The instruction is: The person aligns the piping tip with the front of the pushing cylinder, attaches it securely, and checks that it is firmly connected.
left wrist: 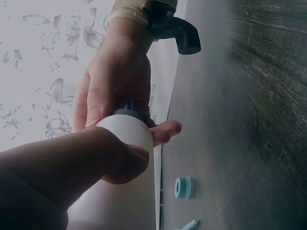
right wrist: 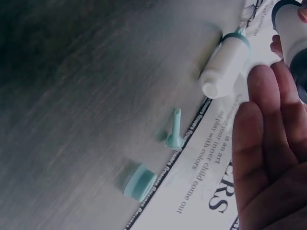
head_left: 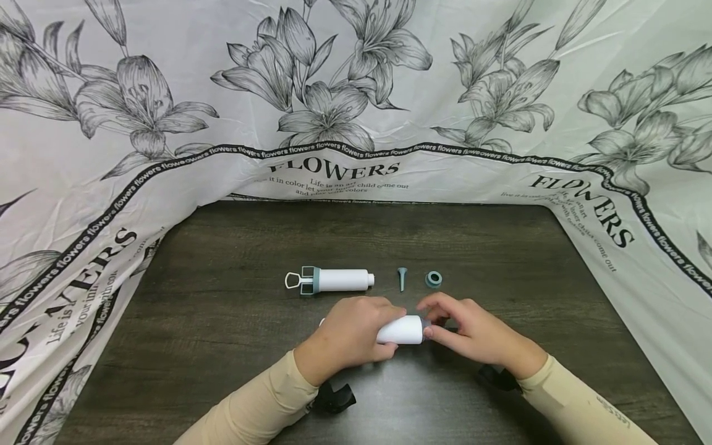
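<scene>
My left hand (head_left: 356, 330) grips a white cylinder (head_left: 408, 331) lying sideways above the table, its thumb along the near side. At the cylinder's right end sits a blue-grey cap (left wrist: 128, 113) with a small spout. My right hand (head_left: 473, 330) has its thumb and fingers round this cap; in the right wrist view some of its fingers (right wrist: 264, 100) reach out past it. Beyond the hands lies a similar white pump (head_left: 343, 280) with a teal collar and a loop handle. To its right are a small teal funnel-shaped nozzle (head_left: 402, 279) and a teal ring-shaped cap (head_left: 433, 279).
The dark wood-grain table (head_left: 222, 247) carries all these parts. A white flower-printed cloth (head_left: 473, 179) hangs along its back and both sides. Black straps with curved mounts (head_left: 334, 398) sit on both wrists.
</scene>
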The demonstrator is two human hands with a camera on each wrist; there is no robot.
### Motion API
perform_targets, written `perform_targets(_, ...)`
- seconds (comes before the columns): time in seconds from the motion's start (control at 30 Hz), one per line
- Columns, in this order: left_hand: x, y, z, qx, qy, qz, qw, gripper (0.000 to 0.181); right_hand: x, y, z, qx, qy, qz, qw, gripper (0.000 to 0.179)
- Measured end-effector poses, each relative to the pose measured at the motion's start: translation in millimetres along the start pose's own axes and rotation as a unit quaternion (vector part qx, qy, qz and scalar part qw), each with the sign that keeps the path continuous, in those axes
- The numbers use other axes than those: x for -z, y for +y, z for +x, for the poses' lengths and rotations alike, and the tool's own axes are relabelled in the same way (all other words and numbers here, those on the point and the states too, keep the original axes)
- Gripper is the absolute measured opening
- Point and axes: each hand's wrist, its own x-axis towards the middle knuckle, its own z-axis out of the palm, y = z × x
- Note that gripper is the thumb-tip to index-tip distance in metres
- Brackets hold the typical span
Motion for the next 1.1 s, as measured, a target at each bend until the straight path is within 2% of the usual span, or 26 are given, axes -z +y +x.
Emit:
perform_targets(0.1,0.8,0.1,-0.5,-0.001,-0.003,0.001,1.0,0.047,-0.8,-0.4,-1.5,-0.013,-0.003,-0.009,0.9999,0.036)
perform_targets(0.2,1.6,-0.4,-0.8,0.002,-0.004,-0.001,1.0,0.047,-1.8,0.6,-2.0,-0.002,0.012,-0.016,0.9998,0.039)
perform_targets(0.37,2.4,-2.1,-1.7,0.006,-0.006,0.003,1.0,0.046,-3.8,3.3,2.5,0.08,0.048,-0.037,0.9949,0.051)
perform_targets(0.47,2.5,-2.7,-2.1,0.007,-0.004,0.003,1.0,0.045,-4.5,4.1,5.1,0.104,0.057,-0.049,0.9917,0.049)
perform_targets(0.6,2.5,-2.9,-1.9,0.004,-0.002,0.0,1.0,0.045,-4.5,4.2,4.2,0.077,0.047,-0.044,0.9949,0.046)
perform_targets(0.77,2.2,-3.4,-1.7,-0.004,-0.002,0.006,1.0,0.046,-4.8,3.2,1.8,0.036,0.015,0.0,0.9992,0.043)
perform_targets(1.1,2.6,-2.9,-3.6,-0.011,-0.014,0.011,0.9998,0.051,-1.3,1.5,1.5,-0.01,-0.009,0.041,0.9991,0.023)
